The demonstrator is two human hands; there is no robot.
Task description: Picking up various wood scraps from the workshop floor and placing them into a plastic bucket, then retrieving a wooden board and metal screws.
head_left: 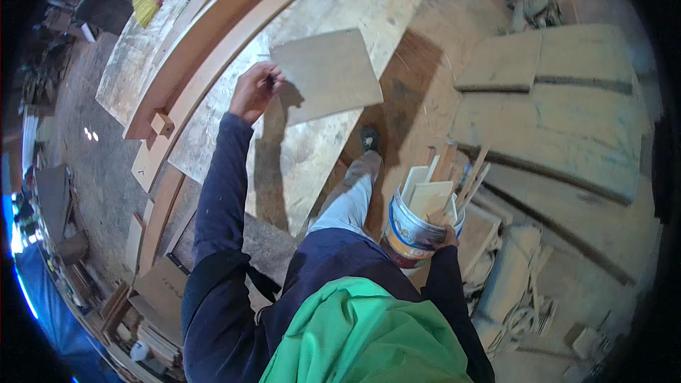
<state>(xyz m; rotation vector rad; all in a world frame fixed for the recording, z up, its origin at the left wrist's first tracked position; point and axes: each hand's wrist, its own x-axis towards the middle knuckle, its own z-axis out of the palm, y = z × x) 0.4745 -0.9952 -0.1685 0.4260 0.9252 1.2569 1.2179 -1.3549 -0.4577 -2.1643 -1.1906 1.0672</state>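
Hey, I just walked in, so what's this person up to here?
The person's right hand holds a bucket by its near rim, with wood scraps sticking out of the top. The left hand is over the table, fingers curled, by the near-left edge of a flat board; whether it touches the board isn't clear. Long pieces of wood lie across the table, beyond that hand.
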